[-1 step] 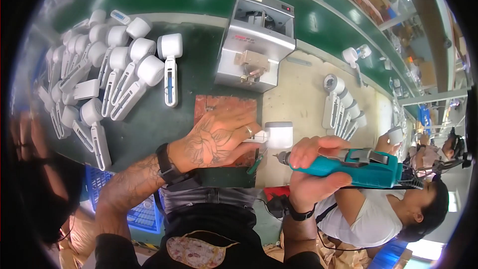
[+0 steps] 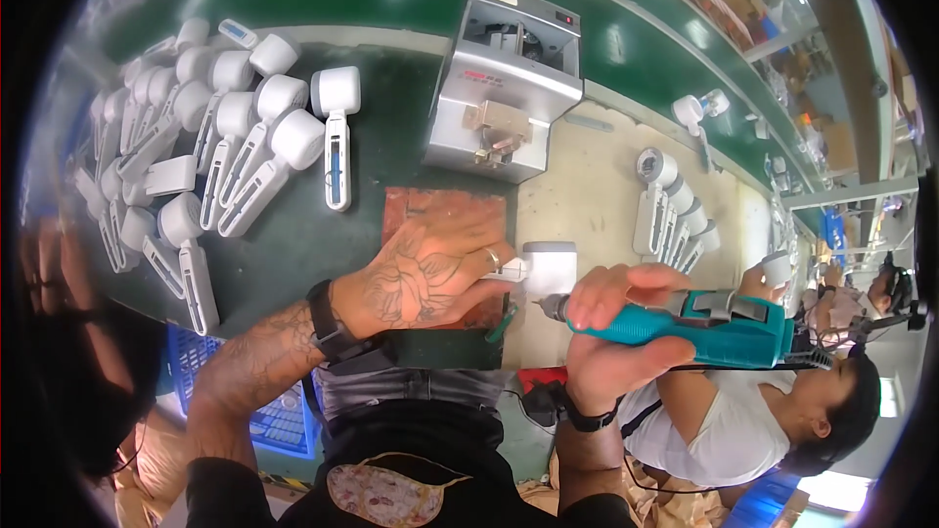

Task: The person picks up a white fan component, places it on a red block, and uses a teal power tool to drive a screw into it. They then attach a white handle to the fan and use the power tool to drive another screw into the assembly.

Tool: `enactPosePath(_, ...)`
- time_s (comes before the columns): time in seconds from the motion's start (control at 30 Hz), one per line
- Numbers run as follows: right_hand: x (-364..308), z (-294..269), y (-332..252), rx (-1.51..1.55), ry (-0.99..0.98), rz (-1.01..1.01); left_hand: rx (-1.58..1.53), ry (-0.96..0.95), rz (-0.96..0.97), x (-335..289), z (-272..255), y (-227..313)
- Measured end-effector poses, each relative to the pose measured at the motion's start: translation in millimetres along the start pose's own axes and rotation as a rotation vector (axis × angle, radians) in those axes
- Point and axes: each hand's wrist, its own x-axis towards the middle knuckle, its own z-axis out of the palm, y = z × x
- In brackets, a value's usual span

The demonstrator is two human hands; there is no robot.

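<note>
My left hand (image 2: 419, 272) lies over the handle of a white, round-headed handheld device (image 2: 551, 267), its fingers closed on it. The device's head points right, past my fingertips; most of the handle is hidden. A teal electric screwdriver (image 2: 714, 330) is gripped in my right hand (image 2: 608, 364), nearly level. Its tip points left, just below the device's head, and I cannot tell if they touch. Under my left hand is a worn red mat (image 2: 421, 203). A small green-handled tool (image 2: 502, 325) lies by the table's front edge.
White devices like the held one (image 2: 298, 137) crowd the left of the table. Several more (image 2: 657, 166) stand in a row at the right. A grey metal machine (image 2: 504, 88) sits at the back. A blue basket (image 2: 284, 420) is below; a co-worker (image 2: 714, 430) sits right.
</note>
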Motion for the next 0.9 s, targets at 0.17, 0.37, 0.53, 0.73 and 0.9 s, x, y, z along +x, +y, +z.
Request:
enactPosePath(0.17,18,23,10,0.066,-0.039,-0.009,-0.039,-0.112,-0.047,2,-6,-3)
enactPosePath(0.37,22,30,17,-0.001,-0.066,-0.027,-0.079,-0.081,-0.048,2,-9,-3)
enactPosePath(0.53,25,30,21,-0.017,-0.067,-0.027,-0.099,-0.041,-0.077,0,-4,-4)
enactPosePath(0.73,24,31,22,-0.008,-0.105,-0.056,-0.062,-0.019,0.051,-2,1,-12)
enactPosePath(0.9,25,28,23,-0.019,-0.133,-0.067,-0.148,-0.070,-0.015,0,-4,-12)
